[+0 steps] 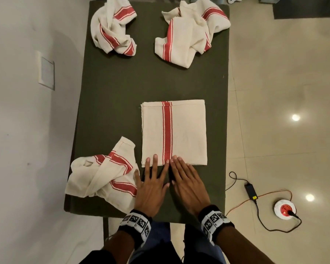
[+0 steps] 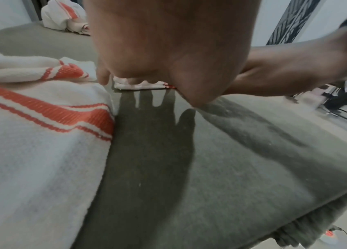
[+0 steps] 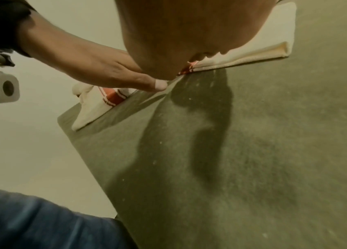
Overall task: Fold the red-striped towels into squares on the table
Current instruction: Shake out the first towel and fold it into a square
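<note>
A cream towel folded into a square [image 1: 187, 132], one red stripe down its middle, lies flat near the table's centre. My left hand [image 1: 152, 185] and right hand [image 1: 187, 181] lie side by side, fingers straight, fingertips resting on the square's near edge [image 2: 144, 86] [image 3: 242, 57]. A crumpled red-striped towel [image 1: 101, 176] [image 2: 29, 134] sits just left of my left hand at the near left corner. Two more crumpled striped towels lie at the far left [image 1: 112, 25] and far right [image 1: 191, 33].
The dark green table [image 1: 112, 96] ends just before my wrists. A white wall runs along the left. On the tiled floor at the right lie a black adapter [image 1: 251, 191], cables and a round socket reel [image 1: 285, 209].
</note>
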Tool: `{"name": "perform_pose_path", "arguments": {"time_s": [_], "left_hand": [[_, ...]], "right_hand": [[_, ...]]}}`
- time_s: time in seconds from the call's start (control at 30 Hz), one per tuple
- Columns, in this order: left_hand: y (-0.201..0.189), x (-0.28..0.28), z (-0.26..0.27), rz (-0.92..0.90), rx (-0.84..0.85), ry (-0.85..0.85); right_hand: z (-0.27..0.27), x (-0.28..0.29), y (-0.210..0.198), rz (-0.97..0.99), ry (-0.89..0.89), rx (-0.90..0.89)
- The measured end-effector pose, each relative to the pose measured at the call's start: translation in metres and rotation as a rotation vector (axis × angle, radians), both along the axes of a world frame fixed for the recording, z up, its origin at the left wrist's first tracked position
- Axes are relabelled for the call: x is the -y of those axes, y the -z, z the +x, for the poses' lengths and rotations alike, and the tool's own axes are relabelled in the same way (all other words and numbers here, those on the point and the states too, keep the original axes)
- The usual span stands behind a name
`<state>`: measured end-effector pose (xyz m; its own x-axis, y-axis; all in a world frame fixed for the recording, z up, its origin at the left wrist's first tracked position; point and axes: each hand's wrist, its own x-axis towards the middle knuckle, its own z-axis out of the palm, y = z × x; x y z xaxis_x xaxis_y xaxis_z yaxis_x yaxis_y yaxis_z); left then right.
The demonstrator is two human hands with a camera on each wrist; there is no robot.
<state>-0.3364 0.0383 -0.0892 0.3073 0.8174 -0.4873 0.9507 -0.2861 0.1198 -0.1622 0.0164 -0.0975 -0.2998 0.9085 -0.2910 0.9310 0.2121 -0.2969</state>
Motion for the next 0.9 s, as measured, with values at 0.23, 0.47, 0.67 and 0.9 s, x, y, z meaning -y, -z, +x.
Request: {"name": "perform_pose_path", "arguments": {"time_s": [0.23, 0.47, 0.67, 0.9], "left_hand": [[-0.003, 0.009, -0.041, 0.075, 0.058, -0.042], [-0.004, -0.052, -0.038, 0.124, 0.060, -0.121], [-0.002, -0.065, -0.037, 0.154, 0.082, -0.090], [-0.002, -0.053, -0.047, 0.207, 0.135, -0.031]], "right_hand": [[0.064, 0.027, 0.002, 0.037, 0.156, 0.004], [0.050, -0.030, -0.005, 0.133, 0.261, -0.040], [0.055, -0.035, 0.002, 0.123, 0.193, -0.001], [0.062, -0.037, 0.005, 0.136, 0.178, -0.027]]}}
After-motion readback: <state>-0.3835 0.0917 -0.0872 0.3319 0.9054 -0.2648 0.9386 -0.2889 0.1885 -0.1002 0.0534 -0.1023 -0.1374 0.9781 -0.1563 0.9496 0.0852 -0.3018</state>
